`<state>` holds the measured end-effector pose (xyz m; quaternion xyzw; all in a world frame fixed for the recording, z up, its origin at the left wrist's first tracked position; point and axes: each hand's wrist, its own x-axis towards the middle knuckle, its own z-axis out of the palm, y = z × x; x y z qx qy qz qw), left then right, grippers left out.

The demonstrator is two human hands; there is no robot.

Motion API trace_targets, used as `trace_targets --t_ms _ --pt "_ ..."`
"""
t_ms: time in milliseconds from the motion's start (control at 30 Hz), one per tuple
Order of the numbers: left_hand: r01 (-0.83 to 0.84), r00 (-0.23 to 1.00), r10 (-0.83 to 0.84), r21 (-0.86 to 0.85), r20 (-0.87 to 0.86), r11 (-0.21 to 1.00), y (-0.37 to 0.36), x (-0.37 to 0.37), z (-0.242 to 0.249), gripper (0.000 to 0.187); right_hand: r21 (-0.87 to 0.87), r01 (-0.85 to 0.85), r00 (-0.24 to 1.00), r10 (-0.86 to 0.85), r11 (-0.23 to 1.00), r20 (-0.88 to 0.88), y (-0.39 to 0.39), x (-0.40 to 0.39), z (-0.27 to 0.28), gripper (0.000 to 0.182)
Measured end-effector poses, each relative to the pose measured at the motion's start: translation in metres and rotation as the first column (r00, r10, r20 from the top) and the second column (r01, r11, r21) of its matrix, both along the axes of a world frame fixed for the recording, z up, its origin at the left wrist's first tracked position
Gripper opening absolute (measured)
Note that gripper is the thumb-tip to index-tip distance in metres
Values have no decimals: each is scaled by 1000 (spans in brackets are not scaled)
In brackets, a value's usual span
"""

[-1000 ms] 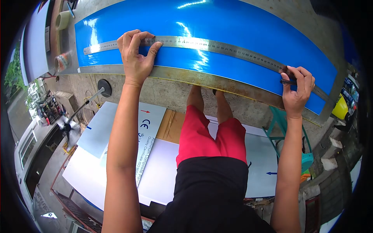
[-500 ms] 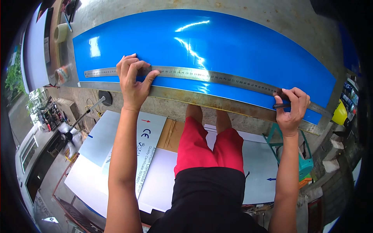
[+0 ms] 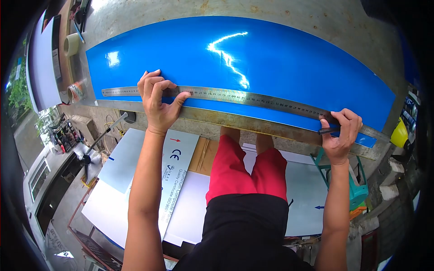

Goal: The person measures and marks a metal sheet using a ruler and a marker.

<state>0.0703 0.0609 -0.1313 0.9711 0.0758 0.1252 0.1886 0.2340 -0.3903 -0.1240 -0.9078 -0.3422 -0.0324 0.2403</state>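
A long metal ruler (image 3: 266, 100) lies along the near part of a blue panel (image 3: 190, 54) on a metal table. My left hand (image 3: 160, 101) presses on the ruler left of its middle, thumb and bent fingers closed on its edges. Near the ruler's right end, my right hand (image 3: 341, 133) grips a dark pen (image 3: 328, 131) between thumb and fingers, its fingertips also touching the ruler. The pen points left, close to the panel's near edge.
Two tape rolls (image 3: 71, 44) (image 3: 75, 92) sit at the table's left side. Below the table (image 3: 289, 11) are printed composite panels (image 3: 176, 180), a teal stand (image 3: 357, 192) and a black round-based pole (image 3: 129, 117). A yellow object (image 3: 398, 133) is at the right.
The view has shifted slightly, so the panel, ruler and table appear a little lower. Both hands keep nearly the same places on the ruler.
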Motion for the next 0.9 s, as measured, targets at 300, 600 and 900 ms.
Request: trace_targets --t_ms 300,600,900 --pt "-9 1000 9 9 6 1000 -1 0 -1 46 11 -4 1000 4 1000 19 1 -1 -1 38" --pt "-37 998 38 -12 57 999 -2 1 -6 46 -4 -16 998 16 1000 54 -1 -1 -3 38" --pt "-42 997 44 -30 57 999 -2 2 -6 46 -1 -13 998 13 1000 54 1 -1 -3 36"
